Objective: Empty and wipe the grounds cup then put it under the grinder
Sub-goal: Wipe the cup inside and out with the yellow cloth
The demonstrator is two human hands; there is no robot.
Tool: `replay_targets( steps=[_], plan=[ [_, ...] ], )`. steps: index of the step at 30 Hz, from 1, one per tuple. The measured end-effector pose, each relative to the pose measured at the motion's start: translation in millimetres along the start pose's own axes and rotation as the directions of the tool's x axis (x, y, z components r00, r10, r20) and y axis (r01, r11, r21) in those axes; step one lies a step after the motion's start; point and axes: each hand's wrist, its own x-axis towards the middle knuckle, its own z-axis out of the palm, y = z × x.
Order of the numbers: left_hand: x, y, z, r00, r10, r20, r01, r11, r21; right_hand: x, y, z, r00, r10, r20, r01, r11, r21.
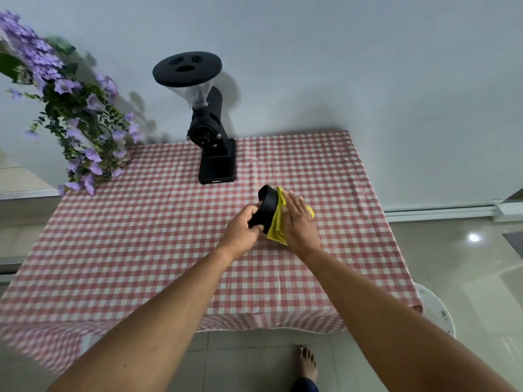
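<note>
While left hand (242, 228) grips cup (267, 206), cloth (276, 228) touches it.

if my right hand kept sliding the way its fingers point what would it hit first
Probably nothing on the table: the right hand, flat on the yellow cloth, points past the grounds cup over bare tablecloth toward the wall. The grinder looks left of that line.

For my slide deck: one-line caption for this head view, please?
Left hand grips the black grounds cup while the right hand presses a yellow cloth against it, grinder behind.
</note>
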Motion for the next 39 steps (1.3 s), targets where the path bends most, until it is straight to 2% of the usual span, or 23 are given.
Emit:
replay_targets(
  steps=[2,5,7,11,15,19,20,25,26,30,32,35,37,39],
  plan=[
    [0.8,-0.9,-2.3,1.0,-0.017,0.01,0.017,1.0,0.012,1.8,11.3,-7.0,0.997,0.078,0.014,-0.079,0.996,0.035],
    [4.8,8.2,-7.0,1.0,-0.021,-0.003,0.021,0.999,-0.04,-5.3,16.0,-8.9,0.996,0.086,0.027,-0.088,0.995,0.047],
    [8.5,17.6,-6.8,0.999,-0.018,-0.038,0.014,0.997,-0.081,-15.5,14.0,-4.9,0.999,0.044,0.024,-0.045,0.999,0.014],
    [13.2,22.4,1.3,0.97,-0.101,-0.223,0.087,0.994,-0.072,-34.3,4.6,8.6,0.997,-0.079,-0.013,0.078,0.995,-0.055],
    [10.4,12.8,2.8,0.971,-0.14,-0.193,0.099,0.973,-0.21,-38.2,1.6,15.7,0.988,-0.154,0.002,0.153,0.984,-0.096],
    [3.4,4.5,5.0,0.975,-0.12,-0.186,0.07,0.964,-0.258,-24.5,-1.4,11.1,0.998,0.065,-0.001,-0.064,0.994,0.085],
    [2.9,3.3,5.7,0.975,-0.123,-0.188,0.066,0.957,-0.284,-22.1,-5.4,11.5,0.997,0.072,0.005,-0.073,0.993,0.09],
    [2.6,-1.3,0.6,0.976,-0.135,-0.17,0.06,0.922,-0.382,-25.8,-16.2,22.9,0.968,-0.247,0.048,0.251,0.956,-0.153],
    [2.2,-2.4,-0.5,0.978,-0.133,-0.163,0.061,0.921,-0.385,-23.5,-13.4,21.3,0.97,-0.24,0.043,0.244,0.96,-0.14],
    [2.3,-4.4,-1.9,0.979,-0.124,-0.164,0.054,0.925,-0.376,-8.1,-8.1,12.1,1.0,-0.007,0.01,0.006,0.999,0.049],
    [2.3,-4.6,-4.4,0.977,-0.122,-0.174,0.048,0.925,-0.377,-11.1,-13.9,16.4,0.998,-0.063,0.03,0.063,0.998,0.012],
    [2.6,-5.7,-9.9,0.981,-0.108,-0.163,0.04,0.926,-0.376,-20.9,-15.7,22.7,0.961,-0.275,0.037,0.277,0.949,-0.148],
    [3.7,-5.8,-10.9,0.981,-0.115,-0.155,0.048,0.922,-0.384,-18.0,-11.4,20.7,0.956,-0.293,0.018,0.292,0.943,-0.158],
    [3.5,-5.5,-10.0,0.978,-0.136,-0.16,0.06,0.911,-0.408,-12.3,-6.8,19.9,0.971,-0.239,-0.014,0.236,0.967,-0.096]
  ],
)
